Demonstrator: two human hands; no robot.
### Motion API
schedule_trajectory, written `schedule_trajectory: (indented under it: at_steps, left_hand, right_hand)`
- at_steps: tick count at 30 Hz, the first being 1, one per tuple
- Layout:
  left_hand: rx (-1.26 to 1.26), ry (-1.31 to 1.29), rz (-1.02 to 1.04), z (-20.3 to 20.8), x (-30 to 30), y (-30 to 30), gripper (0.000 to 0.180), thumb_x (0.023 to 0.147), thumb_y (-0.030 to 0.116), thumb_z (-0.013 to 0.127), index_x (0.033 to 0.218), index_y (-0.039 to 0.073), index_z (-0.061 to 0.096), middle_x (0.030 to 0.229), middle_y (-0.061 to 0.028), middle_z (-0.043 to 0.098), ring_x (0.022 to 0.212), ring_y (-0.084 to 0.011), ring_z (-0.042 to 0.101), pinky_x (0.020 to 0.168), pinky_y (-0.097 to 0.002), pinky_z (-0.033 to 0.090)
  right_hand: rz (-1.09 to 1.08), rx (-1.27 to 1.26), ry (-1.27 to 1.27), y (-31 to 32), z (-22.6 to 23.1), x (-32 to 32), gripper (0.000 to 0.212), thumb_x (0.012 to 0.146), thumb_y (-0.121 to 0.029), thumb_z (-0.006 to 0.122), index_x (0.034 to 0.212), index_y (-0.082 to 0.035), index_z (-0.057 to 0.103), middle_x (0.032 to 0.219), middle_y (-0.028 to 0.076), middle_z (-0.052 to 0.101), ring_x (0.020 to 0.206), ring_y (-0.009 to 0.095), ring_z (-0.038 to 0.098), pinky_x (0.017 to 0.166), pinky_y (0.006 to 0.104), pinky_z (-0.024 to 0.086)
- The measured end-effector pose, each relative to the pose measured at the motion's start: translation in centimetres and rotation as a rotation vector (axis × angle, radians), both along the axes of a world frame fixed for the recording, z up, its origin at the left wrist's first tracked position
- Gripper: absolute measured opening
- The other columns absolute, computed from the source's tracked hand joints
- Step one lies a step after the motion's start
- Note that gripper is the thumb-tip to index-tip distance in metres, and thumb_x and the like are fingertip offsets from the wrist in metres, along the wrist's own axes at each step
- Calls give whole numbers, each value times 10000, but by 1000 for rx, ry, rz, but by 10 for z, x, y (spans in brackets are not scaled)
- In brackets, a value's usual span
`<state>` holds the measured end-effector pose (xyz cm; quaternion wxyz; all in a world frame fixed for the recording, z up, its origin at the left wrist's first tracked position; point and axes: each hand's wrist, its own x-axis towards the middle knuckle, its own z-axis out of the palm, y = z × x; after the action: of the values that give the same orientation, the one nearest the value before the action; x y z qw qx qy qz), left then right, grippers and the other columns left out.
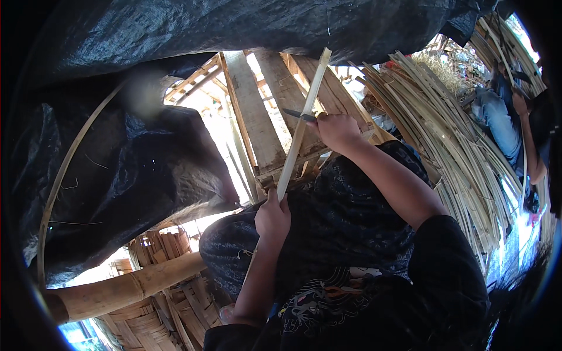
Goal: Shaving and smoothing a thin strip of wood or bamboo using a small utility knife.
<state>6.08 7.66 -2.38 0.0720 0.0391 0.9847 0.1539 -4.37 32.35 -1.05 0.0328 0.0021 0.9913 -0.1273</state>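
Note:
My left hand (273, 218) is closed round the lower part of a long pale bamboo strip (298, 136), in front of my lap. The strip slants up and away to the right, past the wooden planks. My right hand (338, 132) is closed round the handle of a knife, most of which the fingers hide. The dark knife blade (297, 114) points left and lies across the strip, partway along its upper half. From this view I cannot tell how deep the edge sits in the bamboo.
Worn wooden planks (253, 108) stand beyond my hands. Many long bamboo strips (445, 146) are piled at the right. Another person in blue jeans (497, 123) sits past them. Dark plastic sheeting (146, 169) hangs left and overhead. A thick bamboo pole (132, 286) crosses the lower left.

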Motion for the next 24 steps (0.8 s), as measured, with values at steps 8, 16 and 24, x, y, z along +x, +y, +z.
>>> schedule_trajectory:
  at_steps: [8,16,24]
  left_hand:
    - [18,-28,-4,2,0,-1,302,954,299,571,1143,64,546,727,-238,658,717,-444,659,634,-541,526]
    - [23,-38,9,4,-1,1,299,956,302,571,1117,51,540,736,-241,662,730,-446,660,637,-540,527]
    - [34,-26,-9,1,-1,-1,315,954,300,572,1136,45,542,753,-250,664,738,-454,657,643,-541,526]
  right_hand:
    - [29,10,45,5,-6,-9,555,1013,-486,384,815,-75,699,775,108,697,760,293,705,666,445,562]
    - [21,31,96,5,-9,-21,554,1020,-488,371,811,-79,681,732,120,687,744,303,706,650,444,569]
    - [4,37,52,6,-6,-31,548,1012,-501,383,848,-75,686,777,87,701,756,273,710,639,433,565]
